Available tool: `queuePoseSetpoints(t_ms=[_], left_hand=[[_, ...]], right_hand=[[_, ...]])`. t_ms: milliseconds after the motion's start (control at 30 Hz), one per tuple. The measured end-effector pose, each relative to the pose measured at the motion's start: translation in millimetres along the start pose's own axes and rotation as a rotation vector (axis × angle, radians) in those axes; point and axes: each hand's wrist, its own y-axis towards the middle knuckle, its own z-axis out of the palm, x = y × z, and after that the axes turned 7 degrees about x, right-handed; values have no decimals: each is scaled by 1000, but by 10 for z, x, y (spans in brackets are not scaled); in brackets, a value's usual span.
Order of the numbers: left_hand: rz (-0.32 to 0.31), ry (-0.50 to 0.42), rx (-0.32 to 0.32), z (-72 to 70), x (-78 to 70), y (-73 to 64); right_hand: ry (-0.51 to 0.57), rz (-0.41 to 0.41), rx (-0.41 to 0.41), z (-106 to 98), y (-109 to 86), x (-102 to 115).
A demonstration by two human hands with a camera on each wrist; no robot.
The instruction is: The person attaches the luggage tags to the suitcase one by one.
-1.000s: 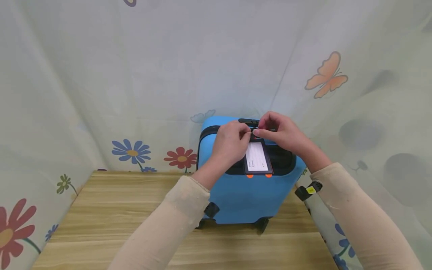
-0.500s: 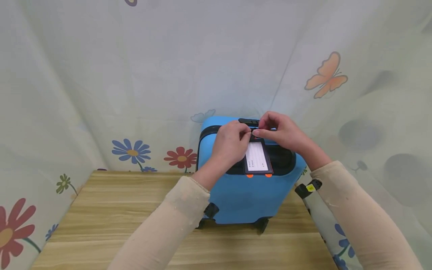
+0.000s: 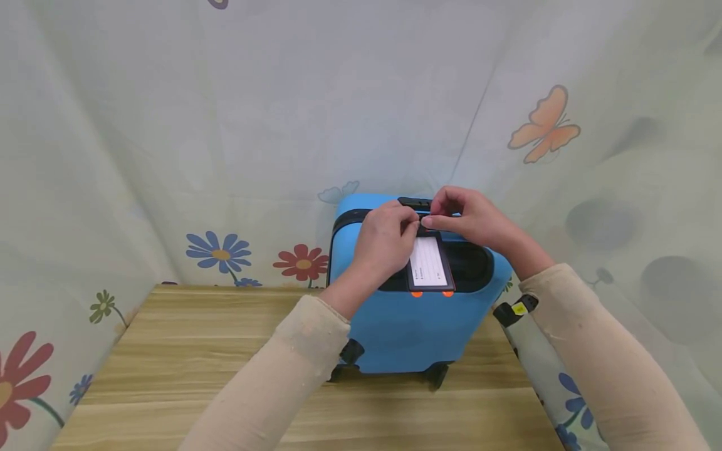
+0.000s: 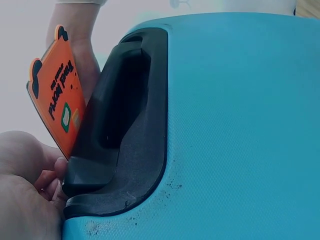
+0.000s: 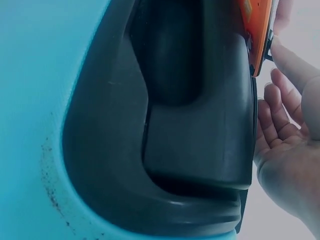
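A blue suitcase (image 3: 408,332) with a black carry handle (image 4: 87,165) stands upright. At the handle hangs a luggage tag (image 3: 429,262), with a white card on one side and an orange back (image 4: 59,95) with black rounded ears. My left hand (image 3: 386,235) pinches the tag's black strap end between thumb and curled fingers, above the card. Close against it on the right, my right hand (image 3: 470,219) pinches the same small black strap (image 5: 270,46) by thumb and forefinger, its other fingers loosely curled. The fingertips mostly hide how the strap runs.
The suitcase stands on a wood-grain table (image 3: 225,351), near its back edge. A pale curtain (image 3: 338,106) printed with flowers and butterflies hangs behind and at both sides. The suitcase's black telescopic handle (image 3: 414,203) lies just behind the hands.
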Motion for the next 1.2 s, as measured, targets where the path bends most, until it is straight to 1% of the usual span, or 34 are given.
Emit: queuePoseSetpoints(t_ms=[167, 333, 467, 667, 767, 967, 1200], left_hand=[[-3, 0, 3, -6, -5, -6], [-13, -2, 9, -13, -12, -21], [-13, -2, 10, -13, -12, -21], [-10, -3, 7, -20, -9, -14], [-9, -4, 9, -24, -10, -17], [-7, -3, 2, -18, -8, -22], [-8, -3, -3, -23, -3, -16]], right_hand=[[-11, -24, -13, 8, 8, -31], [-42, -61, -74, 66, -23, -68], [-61, -116, -162, 140, -63, -73], [-143, -246, -336, 252, -108, -71], [-163, -287, -383, 289, -110, -79], [-172, -293, -397, 328, -109, -76], [-139, -247, -346, 315, -72, -77]])
